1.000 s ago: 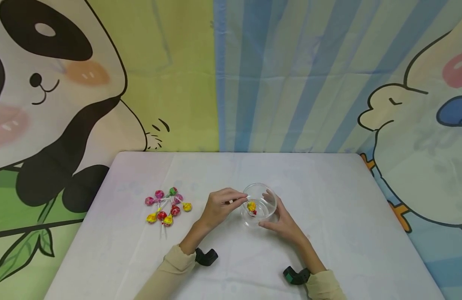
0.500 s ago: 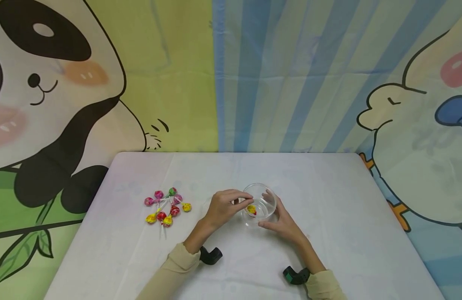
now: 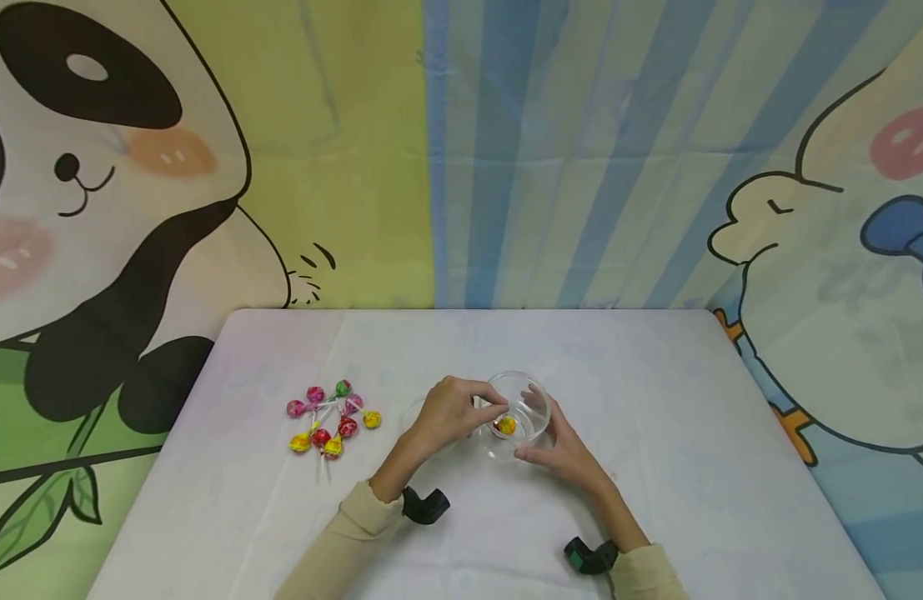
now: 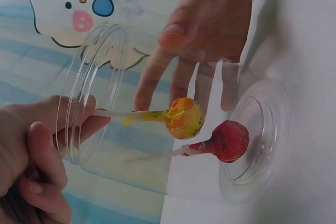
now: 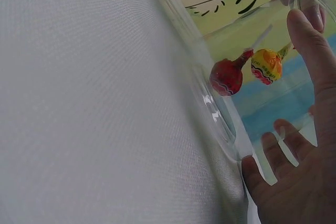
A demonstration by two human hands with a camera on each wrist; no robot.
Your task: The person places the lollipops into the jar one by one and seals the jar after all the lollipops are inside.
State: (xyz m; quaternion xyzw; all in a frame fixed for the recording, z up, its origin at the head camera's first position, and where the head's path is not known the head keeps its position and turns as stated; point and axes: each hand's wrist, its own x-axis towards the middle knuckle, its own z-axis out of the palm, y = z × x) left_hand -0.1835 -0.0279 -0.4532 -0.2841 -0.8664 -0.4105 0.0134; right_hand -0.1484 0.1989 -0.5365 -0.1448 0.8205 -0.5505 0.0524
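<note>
A clear jar (image 3: 534, 406) stands on the white table, its mouth up. My right hand (image 3: 568, 446) holds it from the right, thumb on the near side and fingers spread round the far side. At the jar's mouth my left hand (image 3: 452, 411) pinches the white stick of a yellow lollipop (image 4: 185, 119), whose wrapped head hangs inside. Lower in the jar a red lollipop (image 4: 231, 141) rests with its head by the base and its stick slanting up. In the right wrist view both candy heads show through the wall, side by side.
Several wrapped lollipops, among them a yellow one (image 3: 299, 442) and a green one (image 3: 343, 387), lie in a loose cluster left of my left hand. A cartoon-printed curtain (image 3: 551, 150) hangs behind the table's far edge. Each wrist wears a black camera (image 3: 426, 506).
My left hand has shifted slightly right over the jar's mouth, and the yellow lollipop's head has come lower inside. My right hand stays on the jar.
</note>
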